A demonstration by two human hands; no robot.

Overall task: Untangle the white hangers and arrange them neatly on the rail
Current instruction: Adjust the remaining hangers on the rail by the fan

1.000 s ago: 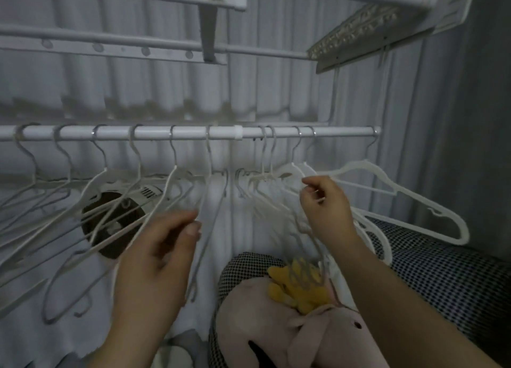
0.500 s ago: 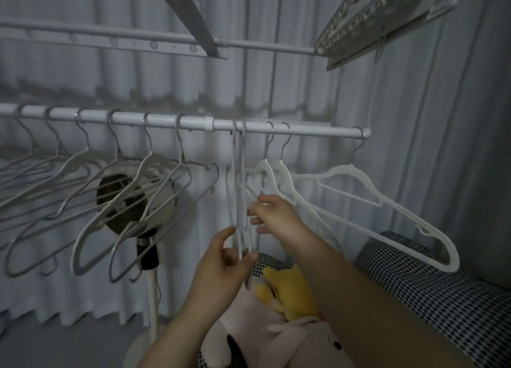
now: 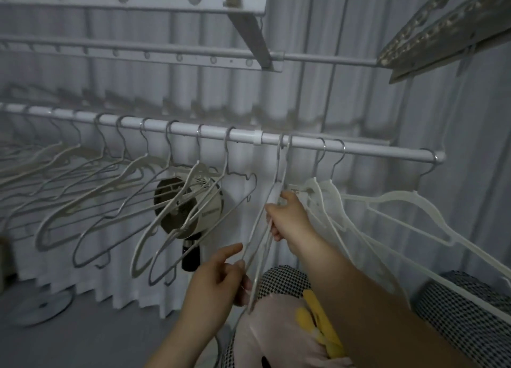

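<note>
Sorted hangers (image 3: 138,161) hang spaced along the rail (image 3: 359,149). The left grip (image 3: 213,287) pinches the tangled pair (image 3: 274,195) low; the right grip (image 3: 287,218) holds its shoulders (hooks on the rail). Apparently the separating step; next, part and space them.

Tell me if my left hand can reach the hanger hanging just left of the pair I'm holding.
Probably yes: nothing lies between the left hand and that hanger, though the hand grips the pair low down and must let go first.

Head view, close, facing up-forward at the rail (image 3: 193,131).
</note>
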